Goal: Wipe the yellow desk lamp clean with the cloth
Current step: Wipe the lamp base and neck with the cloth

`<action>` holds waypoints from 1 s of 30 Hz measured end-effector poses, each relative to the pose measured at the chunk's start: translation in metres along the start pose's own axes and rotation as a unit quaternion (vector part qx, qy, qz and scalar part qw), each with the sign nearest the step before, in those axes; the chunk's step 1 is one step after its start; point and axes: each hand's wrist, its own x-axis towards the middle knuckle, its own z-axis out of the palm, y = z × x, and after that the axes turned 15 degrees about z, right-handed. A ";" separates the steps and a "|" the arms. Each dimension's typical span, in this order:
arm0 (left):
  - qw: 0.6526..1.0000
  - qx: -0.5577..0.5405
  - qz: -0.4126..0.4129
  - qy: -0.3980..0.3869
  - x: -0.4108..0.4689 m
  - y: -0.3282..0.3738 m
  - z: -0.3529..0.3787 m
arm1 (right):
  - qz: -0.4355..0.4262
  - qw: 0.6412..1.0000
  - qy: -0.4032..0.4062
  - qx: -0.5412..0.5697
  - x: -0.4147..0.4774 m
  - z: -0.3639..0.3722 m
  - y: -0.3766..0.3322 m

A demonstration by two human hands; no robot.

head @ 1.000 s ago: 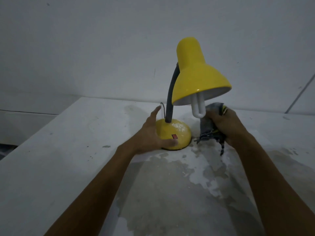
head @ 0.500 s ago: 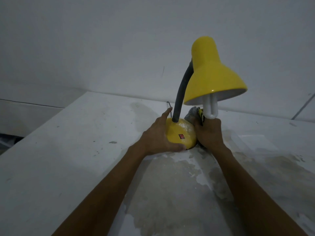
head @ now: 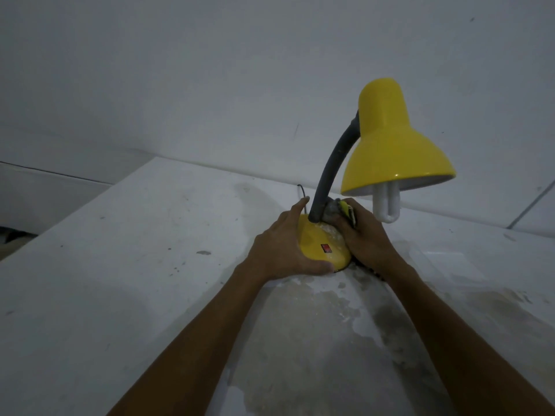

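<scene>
fingers (head: 300, 204) of the left hand (head: 282, 250) curl round the lamp (head: 390, 151) base (head: 318, 244) near the bench's (head: 120, 265) far edge; right hand (head: 369, 238) grips the cloth (head: 332, 210). likely light, top-heavy, slick: hold the base.

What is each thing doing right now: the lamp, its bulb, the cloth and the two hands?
Yellow desk lamp: upright on the table, neck bent, shade facing down.
Bulb: unlit.
Lamp base: whitish smudges on top.
Cloth: bunched, pressed on the base beside the neck.
Left hand: holds the base's left side.
Right hand: grips the cloth.
</scene>
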 end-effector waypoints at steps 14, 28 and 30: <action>1.000 -0.004 -0.002 -0.002 -0.002 -0.002 0.001 | -0.025 0.995 0.008 -0.093 -0.025 -0.018 0.003; 1.000 0.007 -0.001 -0.008 -0.003 -0.001 -0.002 | -0.037 0.980 0.129 -0.146 -0.024 -0.042 -0.018; 1.000 0.012 -0.001 -0.005 -0.003 -0.001 -0.002 | -0.027 0.988 0.104 -0.108 -0.015 -0.025 -0.015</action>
